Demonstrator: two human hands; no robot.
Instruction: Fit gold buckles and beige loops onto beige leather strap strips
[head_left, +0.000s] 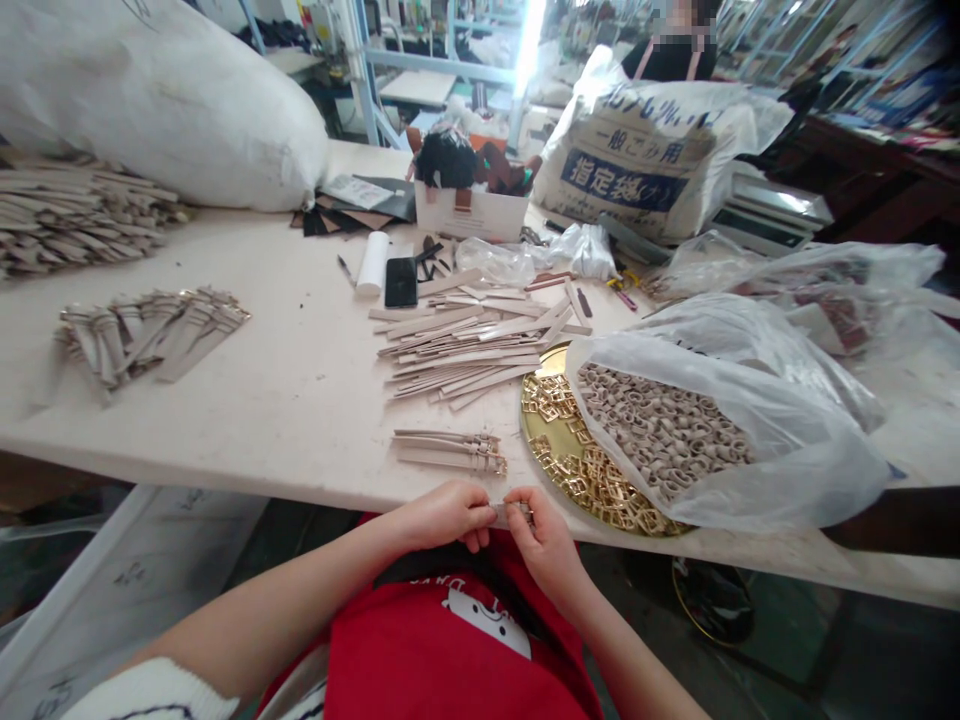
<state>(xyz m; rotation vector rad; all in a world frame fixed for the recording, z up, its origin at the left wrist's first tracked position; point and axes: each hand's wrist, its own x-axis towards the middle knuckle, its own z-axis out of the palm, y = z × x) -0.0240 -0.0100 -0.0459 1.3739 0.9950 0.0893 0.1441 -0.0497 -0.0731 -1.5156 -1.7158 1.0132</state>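
Note:
Both hands meet at the table's front edge. My left hand is closed, pinching one end of a short beige strap. Closed around the other end, my right hand has a small gold buckle showing between its fingers. Just beyond them lies a small row of beige straps with buckles. Farther back is a loose pile of flat beige strips. To the right, a round gold tray holds many gold buckles, and a plastic bag of beige loops overlaps it.
Buckled straps and a big strip heap lie left, near a large white sack. A phone, white roll and white box stand behind the strips. Beyond a printed sack is a person.

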